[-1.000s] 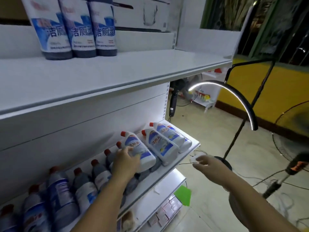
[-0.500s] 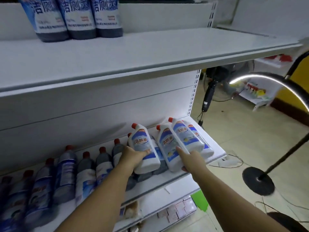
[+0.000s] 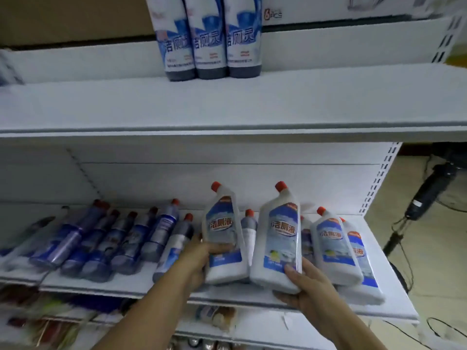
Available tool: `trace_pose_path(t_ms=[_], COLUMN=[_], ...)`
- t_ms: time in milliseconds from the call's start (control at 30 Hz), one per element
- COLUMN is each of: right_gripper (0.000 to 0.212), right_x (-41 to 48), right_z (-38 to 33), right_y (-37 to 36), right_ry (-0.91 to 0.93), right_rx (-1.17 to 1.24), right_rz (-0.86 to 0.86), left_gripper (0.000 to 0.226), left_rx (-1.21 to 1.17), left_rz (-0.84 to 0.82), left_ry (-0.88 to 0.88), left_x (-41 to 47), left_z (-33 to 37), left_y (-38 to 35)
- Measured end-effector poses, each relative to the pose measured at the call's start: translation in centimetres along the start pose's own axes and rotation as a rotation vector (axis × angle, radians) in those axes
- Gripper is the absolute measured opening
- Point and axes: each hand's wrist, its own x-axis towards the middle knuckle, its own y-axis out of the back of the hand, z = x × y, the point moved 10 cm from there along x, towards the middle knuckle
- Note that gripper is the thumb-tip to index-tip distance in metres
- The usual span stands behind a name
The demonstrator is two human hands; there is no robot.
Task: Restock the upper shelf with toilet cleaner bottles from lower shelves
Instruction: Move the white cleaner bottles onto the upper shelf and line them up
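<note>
two bottles gripped, the lift to the upper shelf not yet made

the lift itself looks like the risky part. each hand carries a whole bottle alone, gripped low on a smooth wall, so either bottle could tip at its neck or slip out on the way up. the two bottles lean close together and could knock. either could also catch the front lip of the white metal upper shelf (image 3: 227, 107) or topple the three tall blue-and-white labelled bottles (image 3: 209, 41) standing at its back. the spare white bottles (image 3: 331, 246) just beside the right hand (image 3: 305, 286) could be nudged off the lower shelf (image 3: 101, 282).

the left hand (image 3: 199, 256) has its fingers (image 3: 219, 247) curled tight round the lower body of a white plastic toilet cleaner bottle with red cap and blue label (image 3: 222, 223). the right hand cups the base of a second white red-capped bottle (image 3: 280, 236), thumb on the front and the other fingers under it. both bottles are tilted over the lower shelf, well below the upper one.
</note>
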Motion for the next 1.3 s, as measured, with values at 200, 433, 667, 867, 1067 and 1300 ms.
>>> trace_pose_path(t_ms=[200,433,667,867,1067,1300], right_gripper=[0.115,0.099,0.053,0.045,0.046,0.050], right_x=[1.8,-1.4,-6.2,-6.9,-5.0,-2.2], right_z=[2.6,9.9,15.2,19.2,23.1,26.3], right_y=[-11.1,-29.2,-47.5,-59.1,-69.8,-82.9], right_ry=[-0.078,-0.164,-0.019,0.082,0.132,0.125], right_rx=[-0.058,-0.188,-0.520,-0.601,-0.678,-0.671], right_rz=[-0.371,-0.632,-0.758,-0.826,-0.931,-1.057], left_gripper=[0.063,0.096,0.111,0.079,0.064,0.063], left_rx=[-0.129,-0.254,-0.255,-0.244,-0.257,-0.260], left_rz=[0.151,0.359,0.459,0.470,0.559,0.733], left_ry=[-0.105,-0.252,-0.410,-0.558,-0.604,-0.623], left_x=[-6.5,-16.6,-26.9,-31.8,-31.9,-33.1], left_z=[0.5,1.3,4.6,9.2,12.3,15.3], left_y=[11.5,28.4,45.1,56.5,66.2,77.0])
